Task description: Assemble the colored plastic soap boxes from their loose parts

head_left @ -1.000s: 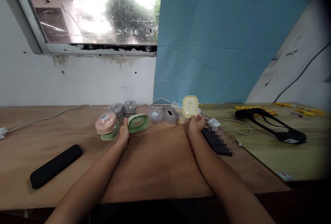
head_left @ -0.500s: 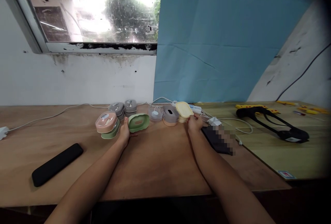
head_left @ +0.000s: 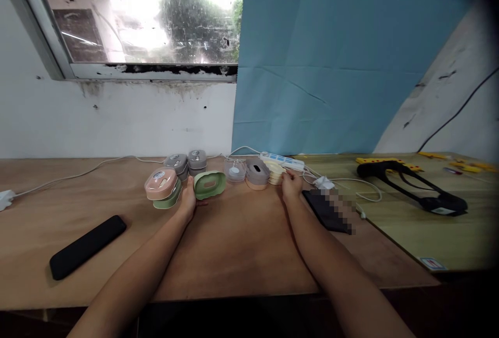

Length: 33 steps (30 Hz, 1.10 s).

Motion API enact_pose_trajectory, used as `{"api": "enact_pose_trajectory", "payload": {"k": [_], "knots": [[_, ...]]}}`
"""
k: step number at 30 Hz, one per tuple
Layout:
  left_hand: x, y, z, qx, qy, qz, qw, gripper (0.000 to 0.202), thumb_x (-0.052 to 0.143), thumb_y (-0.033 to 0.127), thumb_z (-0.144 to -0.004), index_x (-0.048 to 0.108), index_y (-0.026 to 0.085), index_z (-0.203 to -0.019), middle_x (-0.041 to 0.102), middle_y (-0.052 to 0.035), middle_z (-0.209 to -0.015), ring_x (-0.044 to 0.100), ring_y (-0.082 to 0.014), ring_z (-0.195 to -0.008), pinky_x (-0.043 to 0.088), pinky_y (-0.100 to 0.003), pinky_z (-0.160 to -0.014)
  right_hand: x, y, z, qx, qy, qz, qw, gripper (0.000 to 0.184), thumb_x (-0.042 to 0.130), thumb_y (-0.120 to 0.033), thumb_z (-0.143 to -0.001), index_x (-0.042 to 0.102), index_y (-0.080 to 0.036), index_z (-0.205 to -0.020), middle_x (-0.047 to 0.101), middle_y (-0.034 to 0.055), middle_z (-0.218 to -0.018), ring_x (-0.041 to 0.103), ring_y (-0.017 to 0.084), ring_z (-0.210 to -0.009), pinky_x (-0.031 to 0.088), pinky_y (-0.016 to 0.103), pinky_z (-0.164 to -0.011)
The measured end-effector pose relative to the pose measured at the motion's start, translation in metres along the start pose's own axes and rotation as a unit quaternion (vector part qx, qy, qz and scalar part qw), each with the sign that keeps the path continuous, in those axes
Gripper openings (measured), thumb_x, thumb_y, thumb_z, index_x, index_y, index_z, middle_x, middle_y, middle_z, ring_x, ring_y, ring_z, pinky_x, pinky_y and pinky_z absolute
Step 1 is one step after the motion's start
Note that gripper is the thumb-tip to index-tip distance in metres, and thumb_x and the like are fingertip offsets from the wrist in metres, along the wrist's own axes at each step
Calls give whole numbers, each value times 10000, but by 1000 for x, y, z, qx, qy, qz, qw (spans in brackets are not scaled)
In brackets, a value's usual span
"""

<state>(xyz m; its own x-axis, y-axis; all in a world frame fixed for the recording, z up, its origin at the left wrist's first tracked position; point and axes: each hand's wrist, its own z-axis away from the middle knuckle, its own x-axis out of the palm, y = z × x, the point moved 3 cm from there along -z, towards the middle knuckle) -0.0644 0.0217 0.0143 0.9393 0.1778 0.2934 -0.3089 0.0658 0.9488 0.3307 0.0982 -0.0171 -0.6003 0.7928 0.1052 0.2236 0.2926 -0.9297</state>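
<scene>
My left hand (head_left: 188,200) is closed on a green plastic box shell (head_left: 210,185), which is tilted so its hollow inside and a slot show. Its fingers are mostly hidden behind the shell. My right hand (head_left: 291,186) pinches the right edge of a stack of shallow cream plastic trays (head_left: 275,170); its fingertips are partly hidden. Beside that stack sits a grey translucent box (head_left: 257,171) with a slot in its top and a peach base. Further left is a clear lidded box (head_left: 234,170) with a pale round spot.
A pink box (head_left: 160,183) rests on a green one (head_left: 167,202) left of my left hand, with grey boxes (head_left: 176,164) behind. A black oblong case (head_left: 88,247) lies at left, a dark pouch (head_left: 323,212) at right. A power strip (head_left: 283,160), cables and a black strap frame (head_left: 413,187) lie further back.
The cream tray that my right hand held tilted up has come down flat onto the stack, uncovering the power strip behind. My left hand and the green shell have stayed put.
</scene>
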Motion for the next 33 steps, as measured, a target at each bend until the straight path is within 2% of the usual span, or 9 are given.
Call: {"api": "enact_pose_trajectory", "payload": {"k": [3,7,12,15,18,21,23,30,33], "knots": [[0,1,1,-1,1,0,1000,568,371,593,-914,630,159,-1172,722,-118,-882,706,-243,-792,579,-305,-546,-3,-10,2,-31,32,15,999,305,577,-300,-664,658,-134,-907,617,9,-718,568,171,-679,487,309,-700],[1,3,2,0,2,3,1000,570,365,587,-918,625,149,-1173,721,-117,-850,707,-238,-765,574,-292,-524,-8,-38,12,-127,68,62,988,294,527,-274,-728,643,-133,-958,617,29,-765,560,172,-695,467,323,-742],[1,1,2,-14,-12,18,1000,647,282,648,-907,637,167,-1152,721,-117,-853,712,-249,-754,574,-309,-525,3,-74,48,-282,-38,99,954,307,506,-301,-828,598,-152,-1081,626,39,-795,580,174,-696,478,314,-711],[0,0,0,-30,-45,38,998,774,168,713,-879,657,161,-1113,720,-128,-842,713,-262,-768,567,-311,-513,17,-92,87,-394,-157,113,898,315,522,-281,-841,579,-179,-1133,654,55,-856,592,162,-666,495,297,-666],[-1,0,-1,-44,-66,52,995,866,93,756,-846,646,152,-1126,718,-133,-807,712,-268,-745,546,-302,-473,33,-108,137,-512,-297,110,799,355,527,-236,-841,562,-202,-1193,673,83,-977,635,181,-788,515,300,-720],[-4,2,-1,-54,-60,55,995,924,59,779,-822,631,127,-1141,710,-139,-752,703,-269,-664,505,-292,-403,45,-116,178,-563,-406,107,711,418,498,-189,-855,527,-234,-1269,648,84,-1114,624,198,-960,517,304,-784],[-4,3,0,-56,-61,54,995,936,59,784,-817,632,114,-1132,703,-140,-717,691,-262,-603,481,-285,-374,50,-117,192,-575,-438,104,683,423,486,-178,-863,527,-231,-1281,648,82,-1097,622,187,-949,518,292,-778],[-3,2,-1,-73,-97,56,991,946,44,809,-790,657,114,-978,637,-97,-548,572,-191,-367,416,-266,-312,48,-114,183,-596,-405,108,685,298,531,-263,-897,597,-223,-1185,648,89,-1067,622,184,-950,520,299,-803],[-3,0,-3,-80,-113,66,988,951,47,832,-767,648,113,-927,619,-86,-528,549,-184,-340,386,-256,-293,46,-117,179,-616,-403,108,669,236,557,-315,-895,627,-202,-1091,620,108,-1143,605,201,-997,510,329,-845]]}}
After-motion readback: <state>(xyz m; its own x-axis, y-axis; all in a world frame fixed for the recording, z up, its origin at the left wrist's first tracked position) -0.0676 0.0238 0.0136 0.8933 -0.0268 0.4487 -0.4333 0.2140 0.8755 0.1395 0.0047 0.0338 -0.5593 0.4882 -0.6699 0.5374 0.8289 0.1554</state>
